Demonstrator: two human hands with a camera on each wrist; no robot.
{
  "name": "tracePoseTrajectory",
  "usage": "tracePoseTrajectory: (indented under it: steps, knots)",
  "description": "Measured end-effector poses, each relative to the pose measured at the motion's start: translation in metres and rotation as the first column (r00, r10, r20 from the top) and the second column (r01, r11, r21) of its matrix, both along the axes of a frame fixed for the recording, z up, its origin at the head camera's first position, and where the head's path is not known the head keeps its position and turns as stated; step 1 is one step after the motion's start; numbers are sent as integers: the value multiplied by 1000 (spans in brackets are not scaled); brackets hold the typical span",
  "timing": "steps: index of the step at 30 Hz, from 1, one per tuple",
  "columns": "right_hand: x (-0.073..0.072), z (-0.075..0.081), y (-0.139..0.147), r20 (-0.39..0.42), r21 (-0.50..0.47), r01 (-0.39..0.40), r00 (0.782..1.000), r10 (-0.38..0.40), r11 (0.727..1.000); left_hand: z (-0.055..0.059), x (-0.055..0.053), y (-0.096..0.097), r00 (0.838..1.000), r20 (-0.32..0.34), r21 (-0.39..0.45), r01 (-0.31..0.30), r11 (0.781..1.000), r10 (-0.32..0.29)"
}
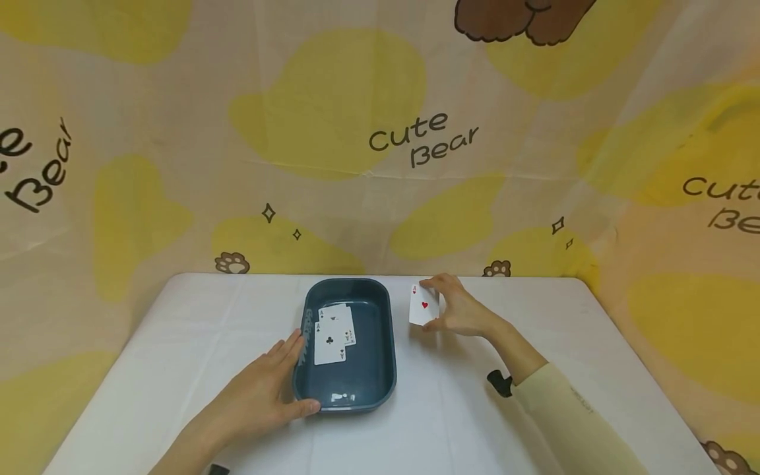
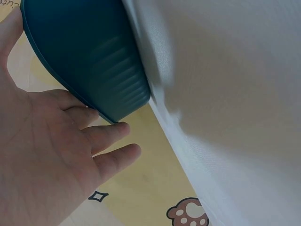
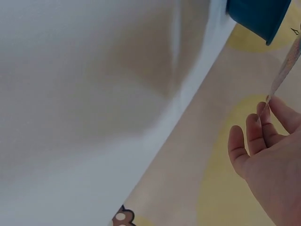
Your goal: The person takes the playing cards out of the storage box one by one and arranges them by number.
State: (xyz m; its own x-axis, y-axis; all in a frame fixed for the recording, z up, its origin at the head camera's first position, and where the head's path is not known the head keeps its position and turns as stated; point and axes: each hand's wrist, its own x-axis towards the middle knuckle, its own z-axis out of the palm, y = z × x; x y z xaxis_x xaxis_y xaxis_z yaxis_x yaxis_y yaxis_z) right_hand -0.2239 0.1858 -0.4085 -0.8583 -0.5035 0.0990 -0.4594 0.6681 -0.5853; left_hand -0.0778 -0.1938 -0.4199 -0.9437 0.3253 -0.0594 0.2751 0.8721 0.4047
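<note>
In the head view, a dark blue rectangular tray [image 1: 371, 389] stands on the table. Two or more overlapping playing cards [image 1: 330, 343] lie face up inside it, an ace of clubs on top. My left hand [image 1: 264, 392] rests against the tray's left side, fingers spread along the rim and thumb at the near left corner. To the right of the tray, my right hand [image 1: 460, 309] pinches an ace of hearts card [image 1: 423, 307] by opposite edges, face toward the head camera. The right wrist view shows this card [image 3: 286, 66] nearly edge-on between thumb and fingers.
A white cloth covers the table [image 1: 475, 422]. Behind it hangs a yellow-patterned "Cute Bear" backdrop [image 1: 332, 105], close to the table's far edge. A black strap end [image 1: 500, 383] shows by the right sleeve.
</note>
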Motion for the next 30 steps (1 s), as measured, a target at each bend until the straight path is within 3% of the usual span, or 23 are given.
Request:
tracePoseTrajectory:
  steps: [21, 30]
  knots:
    - [-23, -32, 0, 128, 45, 42, 991, -47, 998, 0, 1, 1, 1000, 25, 11, -10, 1000, 10]
    - [-30, -36, -4, 85, 112, 19, 996, -29, 994, 0, 1, 0, 1000, 15, 12, -5, 1000, 5]
